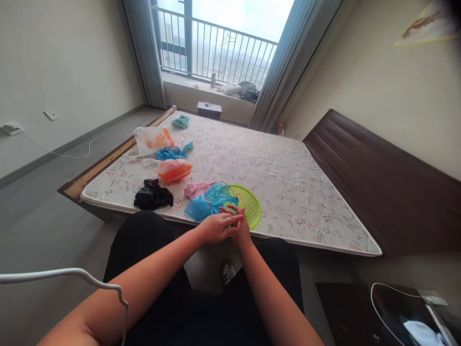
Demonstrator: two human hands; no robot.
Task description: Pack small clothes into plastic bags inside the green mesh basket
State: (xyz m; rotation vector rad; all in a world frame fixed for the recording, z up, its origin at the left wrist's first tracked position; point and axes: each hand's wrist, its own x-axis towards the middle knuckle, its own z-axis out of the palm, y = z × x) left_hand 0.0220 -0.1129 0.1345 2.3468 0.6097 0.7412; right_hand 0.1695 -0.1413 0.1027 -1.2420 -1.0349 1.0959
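My left hand (216, 228) and my right hand (242, 231) meet above the near edge of the mattress, fingers overlapping. A thin red cord (220, 182) runs from between their fingertips and arcs over a crumpled blue plastic bag (207, 202). Both hands appear to pinch this cord, though overlapping fingers partly hide the grip. Behind my right hand stands a lime-green plastic basket (255, 207), with the blue bag lying against its left side. A pink cloth-like bundle (194, 189) sits just behind the bag.
On the mattress (288, 192), to the left, lie a black plastic bag (153, 196), an orange-and-white bag (175, 170), another blue bag (173, 153), a white bag with orange print (153, 139) and a teal coil (181, 121). A white cable (65, 273) crosses before my left arm.
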